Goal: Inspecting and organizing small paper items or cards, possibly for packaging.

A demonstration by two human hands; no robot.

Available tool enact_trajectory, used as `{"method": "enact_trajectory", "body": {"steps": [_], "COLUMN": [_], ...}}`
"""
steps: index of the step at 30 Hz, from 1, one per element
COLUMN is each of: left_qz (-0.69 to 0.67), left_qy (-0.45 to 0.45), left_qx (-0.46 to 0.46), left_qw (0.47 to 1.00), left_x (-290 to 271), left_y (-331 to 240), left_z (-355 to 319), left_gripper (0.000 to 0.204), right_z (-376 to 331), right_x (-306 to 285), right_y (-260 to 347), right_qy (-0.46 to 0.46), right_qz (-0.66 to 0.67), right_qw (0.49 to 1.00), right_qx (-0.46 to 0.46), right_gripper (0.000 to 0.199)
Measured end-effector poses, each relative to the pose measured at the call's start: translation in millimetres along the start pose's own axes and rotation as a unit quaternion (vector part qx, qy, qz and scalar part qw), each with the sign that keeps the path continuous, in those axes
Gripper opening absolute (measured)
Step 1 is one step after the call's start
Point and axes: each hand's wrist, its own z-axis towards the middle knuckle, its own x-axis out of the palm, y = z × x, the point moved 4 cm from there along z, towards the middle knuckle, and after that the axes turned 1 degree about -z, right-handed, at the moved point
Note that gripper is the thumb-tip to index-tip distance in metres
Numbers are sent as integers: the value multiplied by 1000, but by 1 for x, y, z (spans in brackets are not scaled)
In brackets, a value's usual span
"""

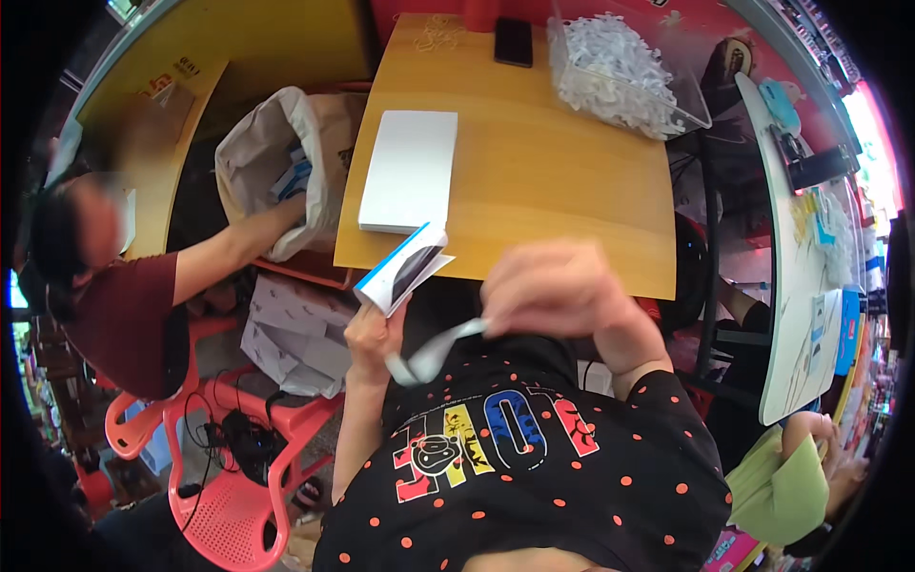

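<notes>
My left hand (pixel 370 333) holds a small white-and-blue box (pixel 404 269) with its end flap open, just in front of the wooden table's near edge. My right hand (pixel 556 286), blurred by motion, pinches a white plastic strip (pixel 434 353) that runs down to my left hand. Both hands hover above my black dotted shirt.
On the wooden table (pixel 543 172) lie a flat white box (pixel 410 170), a dark phone (pixel 514 41) and a clear tub of white plastic pieces (pixel 620 71). On my left a person in a dark red shirt reaches into a white sack (pixel 267 157). Red plastic chairs (pixel 229 496) stand lower left.
</notes>
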Motion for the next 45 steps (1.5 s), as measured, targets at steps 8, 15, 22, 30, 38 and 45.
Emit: {"method": "enact_trajectory", "body": {"steps": [8, 15, 22, 30, 38, 45], "left_qz": [-439, -542, -547, -533, -510, -486], "left_qy": [-75, -146, -143, -137, -115, -109], "left_qx": [-290, -376, -376, -371, -343, -352], "left_qw": [847, 737, 734, 748, 781, 793], "left_x": [-1, -6, 3, 7, 7, 8], "left_y": [3, 27, 26, 24, 21, 21], "left_z": [7, 1, 13, 15, 15, 9], "left_gripper": [20, 22, 22, 22, 22, 21], "right_z": [-23, -4, 0, -10, -21, -18], "right_x": [-285, -108, 32, 48, 53, 66], "right_y": [-99, -84, -91, -111, -135, -122], "right_qy": [-406, -296, -181, -207, -226, -194], "right_qz": [-389, -263, -61, 49, 198, 341], "right_qw": [811, 898, 959, 930, 880, 813], "right_qx": [161, 190, 209, 299, 367, 430], "right_gripper": [28, 8, 10, 6, 8, 21]}}
